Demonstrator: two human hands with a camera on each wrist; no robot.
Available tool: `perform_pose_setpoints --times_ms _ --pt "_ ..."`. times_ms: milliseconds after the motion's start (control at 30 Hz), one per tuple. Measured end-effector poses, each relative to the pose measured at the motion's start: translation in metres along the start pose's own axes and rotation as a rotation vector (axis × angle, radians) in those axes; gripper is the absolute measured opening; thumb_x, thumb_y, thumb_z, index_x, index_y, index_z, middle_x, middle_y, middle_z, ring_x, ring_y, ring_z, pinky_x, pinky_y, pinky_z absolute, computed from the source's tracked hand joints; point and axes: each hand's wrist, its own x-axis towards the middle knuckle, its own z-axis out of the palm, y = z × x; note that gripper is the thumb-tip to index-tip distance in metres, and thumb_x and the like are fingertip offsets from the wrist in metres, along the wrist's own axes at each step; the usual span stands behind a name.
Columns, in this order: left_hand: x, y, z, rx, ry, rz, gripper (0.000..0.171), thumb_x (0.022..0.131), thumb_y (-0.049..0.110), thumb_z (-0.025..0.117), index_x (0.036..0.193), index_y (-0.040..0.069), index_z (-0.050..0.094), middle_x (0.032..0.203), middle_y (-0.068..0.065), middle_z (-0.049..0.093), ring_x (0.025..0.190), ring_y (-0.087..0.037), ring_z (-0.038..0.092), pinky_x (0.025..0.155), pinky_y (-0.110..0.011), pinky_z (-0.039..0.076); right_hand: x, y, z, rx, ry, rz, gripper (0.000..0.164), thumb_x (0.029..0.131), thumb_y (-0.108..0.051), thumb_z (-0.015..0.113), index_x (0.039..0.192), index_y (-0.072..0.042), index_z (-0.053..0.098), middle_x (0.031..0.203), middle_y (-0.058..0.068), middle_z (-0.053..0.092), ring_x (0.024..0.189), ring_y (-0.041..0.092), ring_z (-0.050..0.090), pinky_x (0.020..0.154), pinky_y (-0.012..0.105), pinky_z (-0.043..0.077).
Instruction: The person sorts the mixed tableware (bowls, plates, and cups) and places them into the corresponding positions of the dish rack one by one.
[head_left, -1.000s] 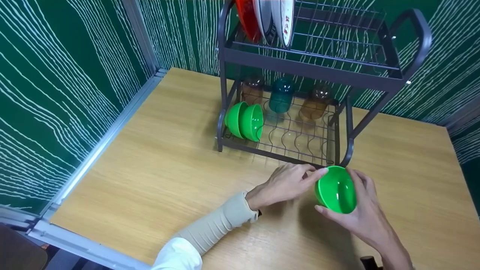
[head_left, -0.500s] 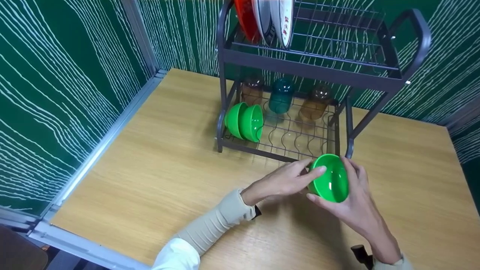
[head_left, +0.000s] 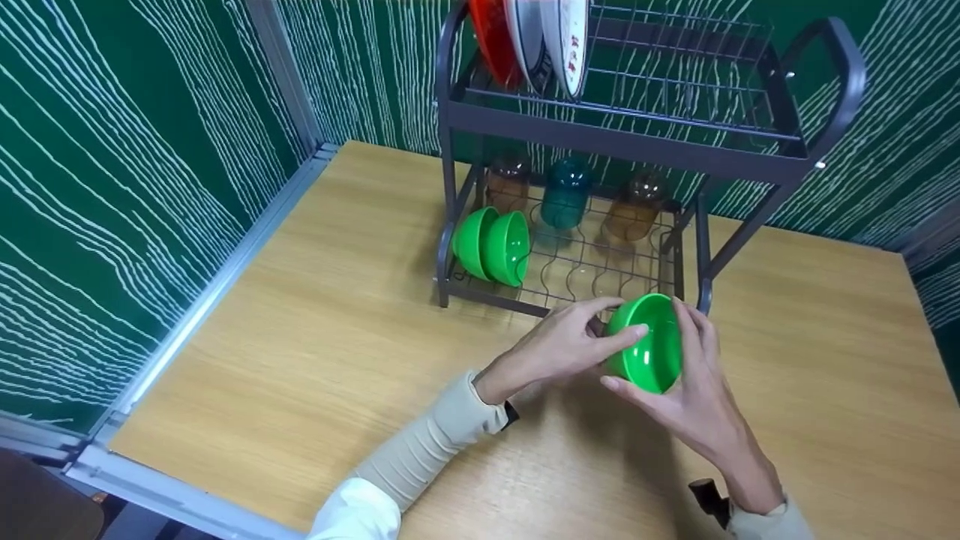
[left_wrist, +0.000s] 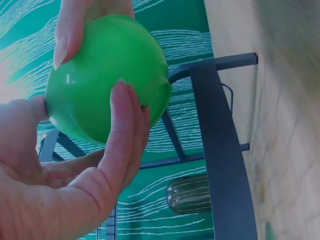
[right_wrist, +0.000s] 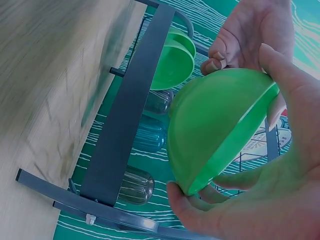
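Observation:
A green bowl [head_left: 664, 352] is held tilted on its side before the rack's front right part, its hollow turned toward my right hand. My right hand [head_left: 701, 409] grips it by the rim, thumb below and fingers above. From the left, my left hand [head_left: 559, 345] pinches the bowl, thumb over the rim inside and fingers on the outside. In the left wrist view those fingers lie against the rounded outside of the bowl [left_wrist: 95, 65]. Two similar bowls, a left bowl [head_left: 469, 241] and a right bowl [head_left: 508, 251], lean together on the lower tier at the left.
The dark two-tier dish rack [head_left: 622, 135] stands on the wooden table [head_left: 322, 300]. Several plates [head_left: 566, 49] stand upright on its upper tier. Behind the bowls are a brownish glass [head_left: 508, 184], a teal glass [head_left: 566, 195] and an amber glass [head_left: 634, 214].
Both hands have moved the bowl up and left, closer to the rack. My left hand, earlier at the bowl's rim with its thumb, now has the thumb further inside.

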Motion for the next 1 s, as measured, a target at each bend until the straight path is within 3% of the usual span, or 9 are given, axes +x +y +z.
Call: perform_pose_setpoints --times_ms 233,500,733,1000 --pt "-0.002 -0.001 -0.005 -0.005 0.024 0.018 0.064 0.097 0.058 0.063 0.147 0.017 0.057 0.101 0.011 0.067 0.083 -0.007 0.063 0.071 -0.024 0.056 0.0 0.003 0.0 0.0 -0.015 -0.018 0.116 0.075 -0.027 0.094 0.164 -0.012 0.021 0.159 0.028 0.02 0.131 0.051 0.04 0.096 0.076 0.041" --pt "-0.001 -0.001 -0.009 0.022 0.076 0.055 0.068 0.095 0.057 0.066 0.149 0.016 0.055 0.112 0.005 0.074 0.082 0.0 0.066 0.075 -0.018 0.055 -0.001 0.003 -0.001 -0.027 -0.025 -0.035 0.109 0.078 -0.027 0.092 0.162 -0.005 0.025 0.158 0.03 0.023 0.135 0.054 0.037 0.099 0.075 0.039" --pt "-0.001 0.0 -0.013 0.038 0.129 0.085 0.067 0.095 0.053 0.069 0.148 0.014 0.056 0.112 0.001 0.074 0.08 -0.002 0.066 0.07 -0.019 0.056 0.0 0.006 -0.002 -0.019 -0.032 -0.049 0.104 0.08 -0.025 0.09 0.16 -0.003 0.028 0.156 0.028 0.027 0.138 0.052 0.036 0.101 0.077 0.035" --pt "0.002 -0.001 -0.016 0.124 0.215 0.087 0.059 0.094 0.052 0.071 0.138 0.013 0.063 0.106 0.0 0.073 0.083 -0.006 0.064 0.068 -0.018 0.052 -0.001 0.009 -0.005 -0.004 -0.033 -0.059 0.092 0.083 -0.021 0.088 0.156 0.0 0.035 0.156 0.027 0.031 0.141 0.052 0.034 0.103 0.078 0.031"
